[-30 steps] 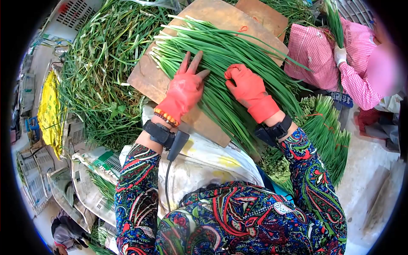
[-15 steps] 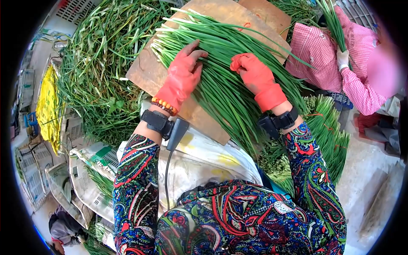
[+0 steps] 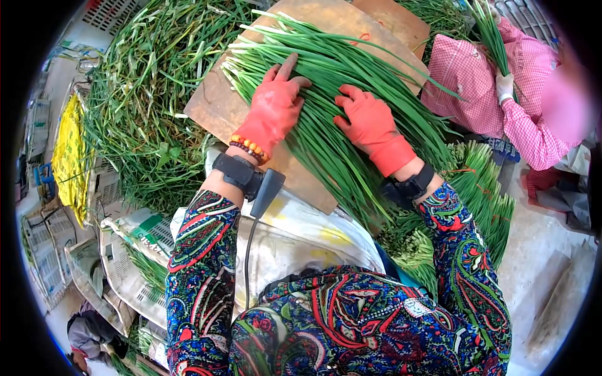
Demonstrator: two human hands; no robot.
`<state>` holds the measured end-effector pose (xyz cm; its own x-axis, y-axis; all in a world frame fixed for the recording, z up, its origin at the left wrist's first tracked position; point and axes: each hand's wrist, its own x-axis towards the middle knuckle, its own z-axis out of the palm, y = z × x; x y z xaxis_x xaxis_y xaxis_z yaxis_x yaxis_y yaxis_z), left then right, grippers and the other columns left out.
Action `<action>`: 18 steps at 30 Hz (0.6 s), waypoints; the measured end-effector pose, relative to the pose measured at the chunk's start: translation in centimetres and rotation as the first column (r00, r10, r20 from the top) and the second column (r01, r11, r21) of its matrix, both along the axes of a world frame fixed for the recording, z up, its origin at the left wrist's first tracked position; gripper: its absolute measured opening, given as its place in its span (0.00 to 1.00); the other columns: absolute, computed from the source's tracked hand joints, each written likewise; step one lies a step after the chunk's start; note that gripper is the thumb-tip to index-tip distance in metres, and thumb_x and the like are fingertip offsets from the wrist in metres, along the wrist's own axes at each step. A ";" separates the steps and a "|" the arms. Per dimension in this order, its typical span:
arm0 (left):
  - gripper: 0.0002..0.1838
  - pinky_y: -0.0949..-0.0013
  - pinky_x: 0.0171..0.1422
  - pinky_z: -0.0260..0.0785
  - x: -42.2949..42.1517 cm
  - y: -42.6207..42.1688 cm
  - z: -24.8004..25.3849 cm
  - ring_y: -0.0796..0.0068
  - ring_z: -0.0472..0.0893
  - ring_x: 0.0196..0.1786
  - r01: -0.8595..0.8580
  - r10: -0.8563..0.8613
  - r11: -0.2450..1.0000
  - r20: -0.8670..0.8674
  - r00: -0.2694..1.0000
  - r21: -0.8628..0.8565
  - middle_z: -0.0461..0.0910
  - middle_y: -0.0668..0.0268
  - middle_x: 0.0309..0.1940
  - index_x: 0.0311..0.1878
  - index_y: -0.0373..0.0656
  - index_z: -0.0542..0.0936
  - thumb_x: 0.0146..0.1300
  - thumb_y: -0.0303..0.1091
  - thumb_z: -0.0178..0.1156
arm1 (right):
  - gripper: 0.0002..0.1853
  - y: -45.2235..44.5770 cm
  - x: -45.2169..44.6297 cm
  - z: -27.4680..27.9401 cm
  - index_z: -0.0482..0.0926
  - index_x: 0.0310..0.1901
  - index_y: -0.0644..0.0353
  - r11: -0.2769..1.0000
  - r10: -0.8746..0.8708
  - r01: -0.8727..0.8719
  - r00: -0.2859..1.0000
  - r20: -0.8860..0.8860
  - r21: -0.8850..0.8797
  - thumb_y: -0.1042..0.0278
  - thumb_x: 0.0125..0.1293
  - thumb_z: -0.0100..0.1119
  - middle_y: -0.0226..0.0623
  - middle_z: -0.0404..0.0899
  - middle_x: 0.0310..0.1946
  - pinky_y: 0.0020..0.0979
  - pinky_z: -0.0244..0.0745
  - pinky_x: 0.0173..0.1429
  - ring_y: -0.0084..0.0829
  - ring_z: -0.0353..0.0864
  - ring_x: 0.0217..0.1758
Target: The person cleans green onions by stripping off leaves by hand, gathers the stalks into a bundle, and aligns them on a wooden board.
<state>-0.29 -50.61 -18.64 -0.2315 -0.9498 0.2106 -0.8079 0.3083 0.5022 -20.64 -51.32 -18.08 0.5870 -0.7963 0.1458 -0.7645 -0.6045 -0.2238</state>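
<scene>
A loose heap of garlic chives (image 3: pixel 338 69), pale stem ends to the upper left, lies across a brown board (image 3: pixel 210 103). My left hand (image 3: pixel 276 103), in a red rubber glove, rests on the stalks near their pale ends, fingers spread. Further along the leaves is my right hand (image 3: pixel 371 122), gloved the same way. Its fingers are parted and touch the leaves, with nothing gripped that I can see. A thin red tie (image 3: pixel 360 39) lies at the board's far side.
Tangled leaf trimmings (image 3: pixel 157 94) pile up at the left. Tied chive bundles (image 3: pixel 480 182) stand below right. A co-worker in a pink checked top (image 3: pixel 533 62) holds chives at the right. White crates (image 3: pixel 135 257) and a yellow sack (image 3: pixel 70 160) line the left side.
My right hand has gone from curled fingers to parted ones and turned slightly. My left hand has shifted a little, its index finger stretching out over the stalks.
</scene>
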 end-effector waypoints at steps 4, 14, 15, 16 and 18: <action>0.19 0.62 0.64 0.57 0.4 0.2 0.4 0.50 0.62 0.61 0.019 -0.022 0.999 -0.103 0.994 -0.032 0.57 0.53 0.64 0.45 0.46 0.76 0.45 0.23 0.59 | 0.09 -0.8 0.3 -0.7 0.76 0.31 0.58 1.000 -0.021 0.021 0.998 0.060 -0.002 0.66 0.47 0.61 0.32 0.72 0.44 0.33 0.71 0.42 0.37 0.73 0.41; 0.17 0.57 0.67 0.51 0.6 1.2 0.5 0.46 0.53 0.67 0.028 -0.052 0.996 -0.276 0.960 -0.089 0.57 0.56 0.64 0.44 0.51 0.78 0.49 0.28 0.62 | 0.11 -4.1 -2.9 3.5 0.78 0.40 0.56 0.805 0.327 -0.497 0.827 0.457 0.323 0.70 0.56 0.50 0.40 0.76 0.44 0.29 0.66 0.54 0.35 0.74 0.47; 0.16 0.57 0.67 0.52 0.4 1.3 0.6 0.45 0.53 0.66 0.004 -0.021 0.997 -0.243 0.970 -0.071 0.57 0.56 0.64 0.44 0.52 0.78 0.49 0.29 0.62 | 0.11 -4.2 -3.0 3.4 0.78 0.40 0.55 0.799 0.304 -0.492 0.827 0.472 0.347 0.70 0.56 0.48 0.40 0.76 0.44 0.29 0.66 0.55 0.36 0.74 0.48; 0.15 0.58 0.66 0.54 0.1 1.3 0.9 0.45 0.54 0.66 -0.021 0.009 0.998 -0.210 0.978 -0.053 0.57 0.56 0.64 0.43 0.52 0.78 0.49 0.30 0.61 | 0.12 -4.1 -2.9 3.5 0.78 0.40 0.54 0.791 0.281 -0.486 0.828 0.486 0.371 0.70 0.57 0.47 0.40 0.76 0.44 0.30 0.66 0.56 0.38 0.73 0.49; 0.12 0.59 0.65 0.57 -0.4 1.2 1.0 0.44 0.56 0.65 -0.076 0.066 0.995 -0.143 0.987 -0.062 0.60 0.58 0.63 0.40 0.53 0.77 0.50 0.32 0.61 | 0.12 -3.8 -2.7 3.6 0.78 0.41 0.54 0.773 0.214 -0.461 0.836 0.505 0.436 0.70 0.57 0.45 0.40 0.76 0.45 0.31 0.66 0.56 0.39 0.73 0.51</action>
<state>-0.69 -49.40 -17.65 -0.1275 -0.9453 0.3004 -0.7517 0.2896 0.5924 -23.34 -55.16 -14.49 0.8148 -0.5769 0.0581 -0.2936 -0.4969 -0.8166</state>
